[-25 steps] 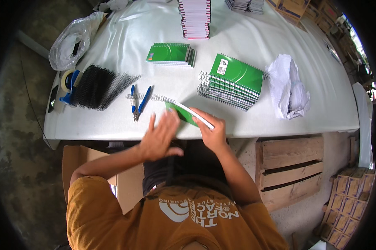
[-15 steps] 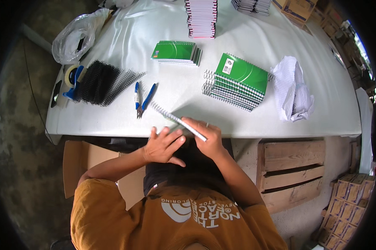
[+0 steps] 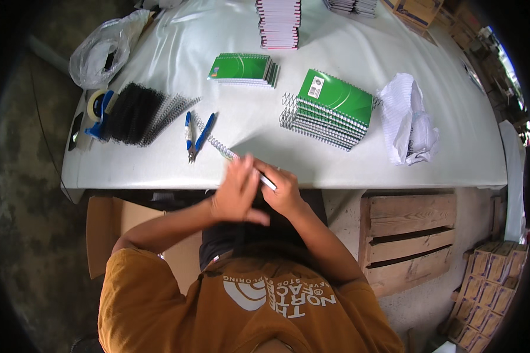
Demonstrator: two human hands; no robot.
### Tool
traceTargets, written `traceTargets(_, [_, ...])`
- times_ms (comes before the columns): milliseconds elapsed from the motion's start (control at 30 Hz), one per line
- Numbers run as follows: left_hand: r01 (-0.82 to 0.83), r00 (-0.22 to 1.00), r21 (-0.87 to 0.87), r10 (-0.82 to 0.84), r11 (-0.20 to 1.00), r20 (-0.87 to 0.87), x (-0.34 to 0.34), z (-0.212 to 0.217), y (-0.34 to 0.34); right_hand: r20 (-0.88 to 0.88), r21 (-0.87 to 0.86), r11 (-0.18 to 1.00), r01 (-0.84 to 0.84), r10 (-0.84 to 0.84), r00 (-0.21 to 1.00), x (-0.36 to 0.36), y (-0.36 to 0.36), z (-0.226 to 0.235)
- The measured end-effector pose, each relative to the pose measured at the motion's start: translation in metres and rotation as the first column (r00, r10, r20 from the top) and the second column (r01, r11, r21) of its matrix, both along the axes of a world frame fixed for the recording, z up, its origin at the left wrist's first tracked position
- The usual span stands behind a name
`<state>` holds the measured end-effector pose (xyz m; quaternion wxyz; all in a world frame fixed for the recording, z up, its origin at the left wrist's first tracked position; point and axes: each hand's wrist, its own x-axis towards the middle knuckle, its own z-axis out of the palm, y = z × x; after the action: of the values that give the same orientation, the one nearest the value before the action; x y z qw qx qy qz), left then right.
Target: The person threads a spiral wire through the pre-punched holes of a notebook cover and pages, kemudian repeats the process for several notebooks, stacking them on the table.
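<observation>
Just past the table's front edge, my right hand (image 3: 283,189) grips a thin notebook (image 3: 268,182) with its edge turned up. A wire spiral coil (image 3: 221,147) runs along that edge and sticks out loose at the far left end. My left hand (image 3: 236,193), a little blurred, has its fingers stretched out and lies over the coil and notebook edge, hiding part of both. Beyond the coil's free end, wire cutters (image 3: 196,139) with blue handles lie spread on the table.
Green notebooks with protruding coils form a stack (image 3: 335,112); a smaller green stack (image 3: 241,67) stands farther back. To the left are a heap of dark coils (image 3: 138,115) and a blue tape dispenser (image 3: 100,112). A white plastic bag (image 3: 407,120) lies right, and a tall notebook pile (image 3: 278,26) behind.
My left hand has moved up and right from beside the notebook onto its coil edge. My right hand keeps hold of the notebook, shifted slightly left. The view has shifted a little.
</observation>
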<state>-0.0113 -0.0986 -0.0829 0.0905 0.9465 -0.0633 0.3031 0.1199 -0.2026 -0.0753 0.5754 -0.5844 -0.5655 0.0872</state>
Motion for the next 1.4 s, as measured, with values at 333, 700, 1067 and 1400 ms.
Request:
traceTargets(333, [0.072, 0.996, 0.062, -0.074, 0.995, 0.040, -0.006, -0.023, -0.009, -0.227, 0.013, 0.987, -0.161, 0.160, 0.961, 0.006, -0.002, 0.006])
traceTargets(700, [0.100, 0.971, 0.125, -0.069, 0.987, -0.231, -0.019, -0.017, -0.021, -0.423, -0.038, 0.990, -0.134, 0.105, 0.900, 0.007, 0.004, 0.009])
traceTargets(1067, [-0.106, 0.975, 0.030, 0.110, 0.994, -0.195, 0.042, 0.097, -0.006, -0.398, -0.097, 0.991, -0.087, 0.042, 0.916, 0.014, 0.000, 0.009])
traceTargets(1400, [-0.206, 0.970, 0.174, 0.225, 0.963, -0.095, 0.061, 0.154, 0.007, -0.190, 0.183, 0.979, 0.089, -0.053, 0.980, 0.030, -0.009, 0.040])
